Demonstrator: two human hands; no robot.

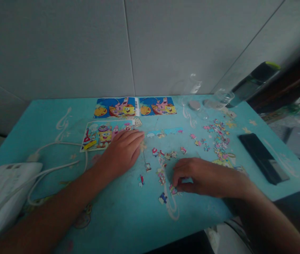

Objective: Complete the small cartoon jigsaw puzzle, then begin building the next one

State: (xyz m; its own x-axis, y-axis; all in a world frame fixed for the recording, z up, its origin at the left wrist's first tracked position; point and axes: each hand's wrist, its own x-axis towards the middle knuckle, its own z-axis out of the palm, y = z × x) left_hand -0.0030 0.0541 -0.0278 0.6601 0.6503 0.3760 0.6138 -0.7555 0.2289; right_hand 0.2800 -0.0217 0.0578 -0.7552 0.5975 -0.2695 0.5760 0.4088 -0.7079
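Note:
My left hand (124, 150) lies with its fingers stretched out over the lower right corner of a cartoon picture card (100, 132). Past its fingertips runs a joined strip of puzzle pieces (165, 132). My right hand (194, 176) is bent, its thumb and fingers pinched on a colourful puzzle piece (173, 190) against the table. Between my hands are several loose pieces, among them a red and white piece (154, 151) and a small cluster (160, 176). A dark blue and white piece (163, 198) sits just below the right fingertips.
Two blue picture cards (118, 107) stand at the wall. On the right are a pile of puzzle pieces (221, 137), a black phone-like object (262, 158), clear jars (222, 98) and a dark bottle (255, 83). A white device (9, 190) with a cable (51, 169) occupies the left.

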